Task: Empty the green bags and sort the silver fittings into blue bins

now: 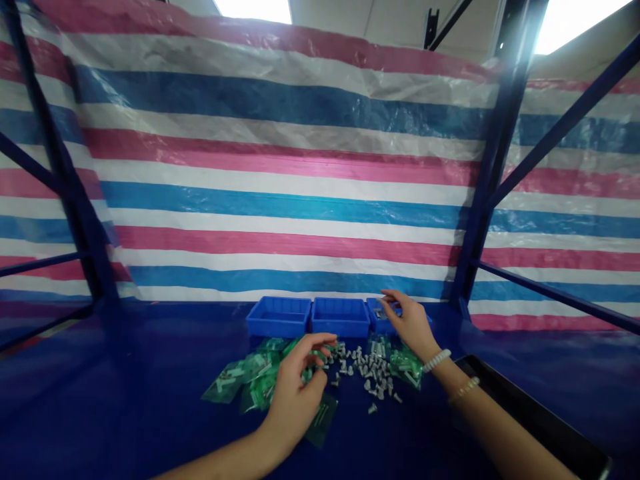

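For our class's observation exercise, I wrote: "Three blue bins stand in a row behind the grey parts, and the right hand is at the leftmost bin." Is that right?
Not quite: the right hand is at the rightmost bin, as the head view shows. The rest stands.

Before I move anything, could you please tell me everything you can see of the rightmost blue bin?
The rightmost blue bin is shallow and open-topped, and looks like plastic. It stands upright on the blue tabletop, at the right end of a row of three, close beside the middle bin. The right hand is over it and hides part of it; whether they touch cannot be told. Small pieces show inside, too unclear to identify.
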Tool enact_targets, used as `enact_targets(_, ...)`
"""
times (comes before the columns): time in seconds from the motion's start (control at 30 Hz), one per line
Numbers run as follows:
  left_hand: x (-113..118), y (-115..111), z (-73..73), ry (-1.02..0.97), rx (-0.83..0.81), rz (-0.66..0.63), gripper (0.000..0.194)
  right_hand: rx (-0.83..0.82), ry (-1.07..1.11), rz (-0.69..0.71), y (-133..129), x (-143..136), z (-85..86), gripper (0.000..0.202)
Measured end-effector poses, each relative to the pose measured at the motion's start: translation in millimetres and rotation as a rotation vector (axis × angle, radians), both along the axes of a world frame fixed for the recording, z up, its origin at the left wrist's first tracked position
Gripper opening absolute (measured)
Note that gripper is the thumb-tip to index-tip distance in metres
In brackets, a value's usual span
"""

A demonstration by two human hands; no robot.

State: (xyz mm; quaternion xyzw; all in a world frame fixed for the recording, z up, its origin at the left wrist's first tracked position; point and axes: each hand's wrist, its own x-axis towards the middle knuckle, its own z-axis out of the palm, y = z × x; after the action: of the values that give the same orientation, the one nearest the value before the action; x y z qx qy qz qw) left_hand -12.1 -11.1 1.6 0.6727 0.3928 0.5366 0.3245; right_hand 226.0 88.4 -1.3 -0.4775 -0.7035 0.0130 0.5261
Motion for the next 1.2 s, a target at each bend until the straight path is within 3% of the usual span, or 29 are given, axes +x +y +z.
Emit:
enact_targets(0.1,-0.7,1.8,1.4,-0.025,-0.001,0.037,0.042,0.009,-0.077,0.014,1.1,-3.7,-8.7,0.025)
enact_targets(0.37,-2.7,3.4,-2.0,-0.077,0.032,0.116,0.034,-0.099,-0.479,0.305,-42.6,-71.9,-17.6,0.010)
enact_targets(0.57,-1.8,3.8,-4.1,-0.065,0.035,0.113,0.035,-0.190,-0.539,0.165,-55.3,-94.0,-26.1,0.004)
enact_targets(0.73,-1.8,5.5,-3.6,-0.034,0.015,0.106,0.037,-0.225,-0.344,0.207,-52.3,-92.4,-26.5,0.005)
enact_targets(0.93,1.5,8.6,-10.8,0.037,-0.057,0.077,0.057,-0.188,0.015,0.280,-59.4,-72.8,-4.3,0.005)
enact_targets(1.07,5.9,8.5,-16.7,-0.024,-0.167,-0.077,0.060,-0.001,-0.021,0.313,-71.0,-68.4,4.5,0.005)
enact_targets(1.2,9.6,4.9,-17.6,-0.009,-0.297,-0.215,0.045,0.122,-0.180,0.375,-77.5,-69.4,3.1,0.003)
